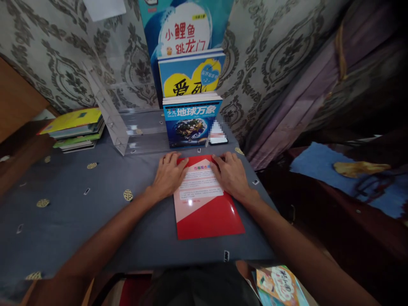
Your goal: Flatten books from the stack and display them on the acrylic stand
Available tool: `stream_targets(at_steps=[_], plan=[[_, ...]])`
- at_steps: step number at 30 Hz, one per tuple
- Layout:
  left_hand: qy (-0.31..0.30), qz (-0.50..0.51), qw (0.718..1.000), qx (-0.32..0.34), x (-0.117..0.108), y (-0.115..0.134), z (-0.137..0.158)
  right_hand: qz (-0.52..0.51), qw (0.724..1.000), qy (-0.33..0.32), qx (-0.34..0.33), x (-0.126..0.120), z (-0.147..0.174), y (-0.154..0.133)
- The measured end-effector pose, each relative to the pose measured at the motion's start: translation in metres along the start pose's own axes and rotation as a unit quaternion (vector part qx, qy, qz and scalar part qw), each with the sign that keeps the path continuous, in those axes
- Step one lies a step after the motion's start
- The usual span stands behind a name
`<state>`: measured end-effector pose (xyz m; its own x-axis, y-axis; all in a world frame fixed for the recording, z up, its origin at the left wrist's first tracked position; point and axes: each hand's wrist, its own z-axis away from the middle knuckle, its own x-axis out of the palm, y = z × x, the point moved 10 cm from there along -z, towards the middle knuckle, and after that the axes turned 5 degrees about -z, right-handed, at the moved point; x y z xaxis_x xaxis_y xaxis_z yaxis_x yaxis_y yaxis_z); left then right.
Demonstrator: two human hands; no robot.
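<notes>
A red book (208, 216) with a pale pink diagonal area and a white text panel lies flat on the cloth-covered table. My left hand (170, 175) grips its upper left corner, thumb on the cover and fingers by the edge. At the upper right corner my right hand (232, 172) grips it the same way, with its fingertips partly hidden. Just beyond stands a clear acrylic rack (116, 123). It holds a blue book with an Earth picture (191, 127), a yellow and blue book (188, 78) behind it, and a tall teal book (153, 25) at the back.
Left of the rack is a stack of books (78, 127), yellow on top. A phone (218, 135) lies beside the Earth book. A colourful book (280, 284) is low at the right, below the table edge. Patterned wallpaper and a purple curtain (283, 97) rise behind.
</notes>
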<state>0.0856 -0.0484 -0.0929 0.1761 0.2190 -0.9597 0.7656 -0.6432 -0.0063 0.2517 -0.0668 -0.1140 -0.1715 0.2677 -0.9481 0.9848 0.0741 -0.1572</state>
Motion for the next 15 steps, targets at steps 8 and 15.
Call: stream_targets(at_steps=[8, 15], plan=[[-0.011, -0.012, 0.999, -0.029, 0.002, -0.036, 0.013, -0.003, 1.000, 0.022, -0.014, -0.003, 0.001, 0.002], [-0.005, 0.069, 0.997, -0.031, 0.014, -0.058, 0.027, -0.037, 0.995, -0.025, -0.091, 0.000, 0.004, -0.051]])
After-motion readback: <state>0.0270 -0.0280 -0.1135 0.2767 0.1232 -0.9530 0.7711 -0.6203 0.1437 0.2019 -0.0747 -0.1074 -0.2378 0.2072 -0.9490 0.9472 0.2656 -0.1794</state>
